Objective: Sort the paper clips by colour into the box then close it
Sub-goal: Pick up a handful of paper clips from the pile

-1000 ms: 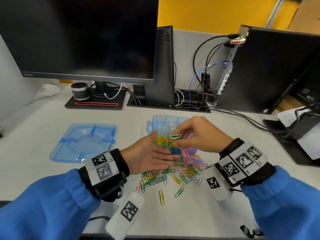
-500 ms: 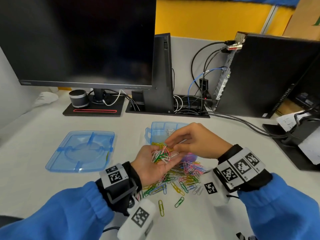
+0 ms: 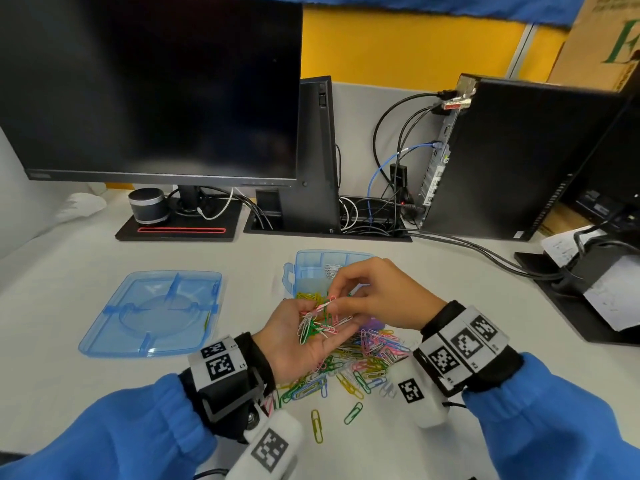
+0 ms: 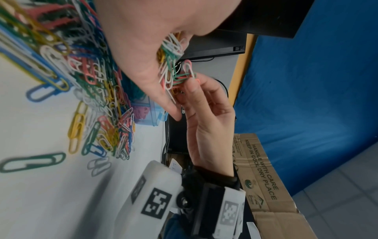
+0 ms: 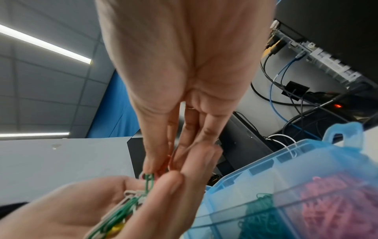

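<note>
A blue see-through box (image 3: 313, 263) stands open on the desk; its compartments hold yellow clips (image 3: 309, 295), green clips (image 5: 263, 215) and pink clips (image 5: 331, 202). A mixed pile of coloured paper clips (image 3: 360, 367) lies in front of the box. My left hand (image 3: 301, 344) is palm up just above the pile, cupped round a handful of white, green and pink clips (image 3: 313, 325). My right hand (image 3: 377, 299) reaches over from the right. Its thumb and forefinger pinch a pink clip (image 4: 189, 67) at the top of that handful.
The box's blue lid (image 3: 152, 313) lies flat to the left. A monitor (image 3: 156, 88) and its stand, a small speaker (image 3: 147, 206), a computer tower (image 3: 512, 161) with cables and a black device with papers (image 3: 595, 282) ring the back and right.
My left hand has turned palm up and risen off the pile with a handful of clips. My right hand has moved from over the box to the handful and pinches a clip there.
</note>
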A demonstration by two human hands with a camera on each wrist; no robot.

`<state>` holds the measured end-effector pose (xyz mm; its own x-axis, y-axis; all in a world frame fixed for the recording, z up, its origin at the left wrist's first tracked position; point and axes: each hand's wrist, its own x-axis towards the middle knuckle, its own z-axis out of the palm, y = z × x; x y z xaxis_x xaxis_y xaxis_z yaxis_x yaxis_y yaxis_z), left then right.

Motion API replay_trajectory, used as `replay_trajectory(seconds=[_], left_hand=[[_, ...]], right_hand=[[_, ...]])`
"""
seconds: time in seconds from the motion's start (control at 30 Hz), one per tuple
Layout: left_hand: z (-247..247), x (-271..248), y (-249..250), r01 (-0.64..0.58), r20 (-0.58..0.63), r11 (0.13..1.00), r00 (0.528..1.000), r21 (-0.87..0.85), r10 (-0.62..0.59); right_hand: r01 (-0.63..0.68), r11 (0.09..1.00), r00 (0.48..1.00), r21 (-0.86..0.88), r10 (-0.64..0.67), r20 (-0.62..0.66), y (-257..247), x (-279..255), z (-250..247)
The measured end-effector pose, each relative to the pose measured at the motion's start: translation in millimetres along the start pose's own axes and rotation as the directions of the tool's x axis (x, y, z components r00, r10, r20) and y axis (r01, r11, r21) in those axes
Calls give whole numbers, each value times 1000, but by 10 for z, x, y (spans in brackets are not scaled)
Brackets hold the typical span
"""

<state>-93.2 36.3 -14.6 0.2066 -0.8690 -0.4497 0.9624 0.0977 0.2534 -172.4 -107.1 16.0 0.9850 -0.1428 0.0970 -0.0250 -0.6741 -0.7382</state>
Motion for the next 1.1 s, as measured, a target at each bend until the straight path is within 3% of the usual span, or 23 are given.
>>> replay_trajectory(seconds=[0.23, 0.5, 0.77, 1.1], left_hand=[[20, -4, -7, 17, 19, 993, 1000, 115, -19], [-13, 25, 10, 76, 1, 978, 997, 193, -77], [-31, 32, 5, 50, -59, 977, 998, 208, -39], [3, 23, -38, 46, -112, 901, 994, 432, 4]], right_hand=[[-4, 1000, 1000, 10, 3, 7, -17, 4, 19], [17, 993, 999, -114, -20, -25, 30, 22, -75], [-65, 994, 988, -91, 52, -145, 216, 9, -337], [-88, 993, 996, -73, 89, 21, 224, 27, -155]])
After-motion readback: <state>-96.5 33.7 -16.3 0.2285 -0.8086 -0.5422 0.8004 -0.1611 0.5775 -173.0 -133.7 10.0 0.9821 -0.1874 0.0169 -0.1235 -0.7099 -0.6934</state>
